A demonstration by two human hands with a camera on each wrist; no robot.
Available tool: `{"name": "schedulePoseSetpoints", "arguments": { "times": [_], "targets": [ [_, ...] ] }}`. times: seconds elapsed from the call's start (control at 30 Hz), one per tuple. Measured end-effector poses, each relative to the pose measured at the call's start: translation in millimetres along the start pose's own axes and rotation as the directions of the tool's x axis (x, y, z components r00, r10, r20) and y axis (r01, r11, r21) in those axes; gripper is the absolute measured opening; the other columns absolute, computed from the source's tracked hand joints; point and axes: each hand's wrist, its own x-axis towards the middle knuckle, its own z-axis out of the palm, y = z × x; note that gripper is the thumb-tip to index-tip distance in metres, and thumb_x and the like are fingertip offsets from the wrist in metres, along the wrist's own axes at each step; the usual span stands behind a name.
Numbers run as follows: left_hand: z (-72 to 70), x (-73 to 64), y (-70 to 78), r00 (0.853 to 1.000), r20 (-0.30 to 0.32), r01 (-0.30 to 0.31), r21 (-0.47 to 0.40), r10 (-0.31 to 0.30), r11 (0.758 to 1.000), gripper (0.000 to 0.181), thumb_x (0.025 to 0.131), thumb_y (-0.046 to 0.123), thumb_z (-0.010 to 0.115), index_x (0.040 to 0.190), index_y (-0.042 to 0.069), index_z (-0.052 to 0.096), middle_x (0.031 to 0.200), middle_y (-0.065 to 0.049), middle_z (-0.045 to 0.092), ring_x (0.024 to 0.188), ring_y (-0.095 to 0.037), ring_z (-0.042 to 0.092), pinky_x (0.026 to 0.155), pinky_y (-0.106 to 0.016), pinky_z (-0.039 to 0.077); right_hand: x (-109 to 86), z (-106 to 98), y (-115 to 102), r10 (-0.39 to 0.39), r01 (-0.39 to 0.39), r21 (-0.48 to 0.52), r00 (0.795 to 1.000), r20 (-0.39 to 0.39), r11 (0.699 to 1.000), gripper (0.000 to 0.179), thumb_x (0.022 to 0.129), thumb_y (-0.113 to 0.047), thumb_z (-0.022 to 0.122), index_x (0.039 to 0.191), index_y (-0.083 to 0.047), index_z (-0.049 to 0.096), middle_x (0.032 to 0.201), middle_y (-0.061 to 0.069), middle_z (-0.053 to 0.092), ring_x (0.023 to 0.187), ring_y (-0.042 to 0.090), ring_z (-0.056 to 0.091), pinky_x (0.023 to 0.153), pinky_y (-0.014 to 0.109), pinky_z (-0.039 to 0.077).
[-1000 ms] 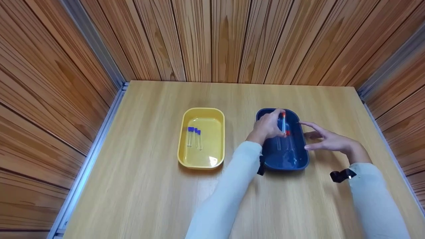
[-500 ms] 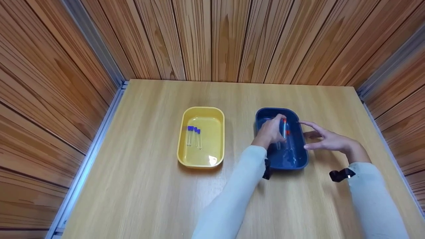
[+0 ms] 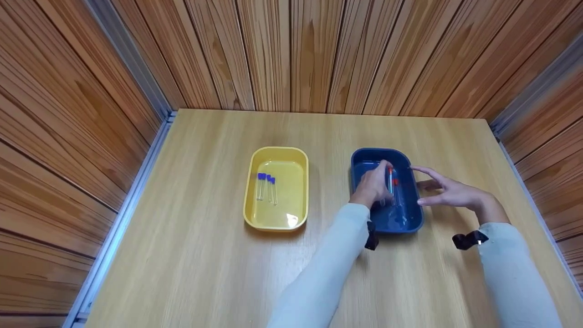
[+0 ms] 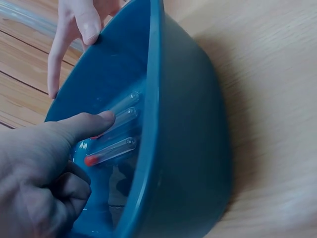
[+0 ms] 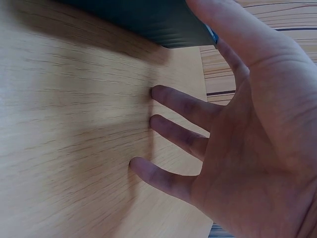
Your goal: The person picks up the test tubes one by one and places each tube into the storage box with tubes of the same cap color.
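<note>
My left hand [image 3: 372, 184] reaches into the blue tray [image 3: 394, 224] and pinches a red-capped test tube [image 3: 390, 178] low inside it. In the left wrist view the thumb [image 4: 89, 124] crosses over the tubes, and part of the grip is hidden. Another red-capped test tube [image 4: 111, 151] lies on the tray floor, with more tubes beside it. My right hand [image 3: 451, 193] stands at the tray's right side, fingers spread. Its thumb and index finger touch the tray wall, while the other fingertips [image 5: 157, 91] reach down close to the table.
A yellow tray [image 3: 276, 228] stands to the left, holding several purple-capped test tubes [image 3: 266, 187]. Both trays are on a wooden table [image 3: 205, 264] with wood-plank walls [image 3: 300, 54] at the back and sides.
My left hand has moved down and slightly toward me, lowering the red-capped test tube deeper into the blue tray. The right hand has stayed against the tray's side.
</note>
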Motion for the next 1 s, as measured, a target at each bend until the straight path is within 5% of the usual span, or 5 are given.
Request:
{"name": "schedulePoseSetpoints", "arguments": {
  "times": [0.37, 0.67, 1.0],
  "targets": [
    [1.5, -2.9, -1.0, 0.999, -0.013, 0.042, -0.032, -0.042, 0.999, 0.082, 0.089, 0.011, 0.097, 0.152, 0.041, 0.055, 0.152, 0.002, 0.067, 0.133, -0.018, 0.066, 0.125, -0.05, 0.057, -0.3, -1.2, 0.6, -0.003, 0.003, 0.009, 1.0, 0.002, 1.0, 0.099, 0.109, -0.028, 0.073, 0.182, -0.026, 0.006, 0.181, 0.039, 0.027, 0.164, 0.067, 0.025, 0.12, 0.097, 0.02],
    [6.1, -4.4, -3.9, 0.999, -0.006, 0.042, -0.056, -0.043, 0.998, 0.084, 0.091, 0.012, 0.095, 0.156, 0.045, 0.054, 0.159, 0.005, 0.063, 0.14, -0.018, 0.062, 0.13, -0.052, 0.051, -0.4, -0.8, 1.5, 0.01, -0.01, 0.011, 1.0, 0.0, 1.0, 0.1, 0.108, -0.03, 0.073, 0.182, -0.027, 0.006, 0.181, 0.039, 0.027, 0.163, 0.067, 0.025, 0.12, 0.097, 0.019],
    [9.3, 0.1, -5.7, 0.999, 0.006, 0.05, 0.005, -0.05, 0.999, 0.082, 0.09, 0.013, 0.096, 0.155, 0.045, 0.057, 0.159, 0.006, 0.064, 0.139, -0.016, 0.061, 0.132, -0.048, 0.05, 1.4, -1.0, 1.7, 0.003, -0.003, 0.012, 1.0, 0.002, 1.0, 0.1, 0.108, -0.028, 0.073, 0.182, -0.028, 0.006, 0.181, 0.038, 0.028, 0.163, 0.067, 0.026, 0.12, 0.097, 0.022]
  ]
}}
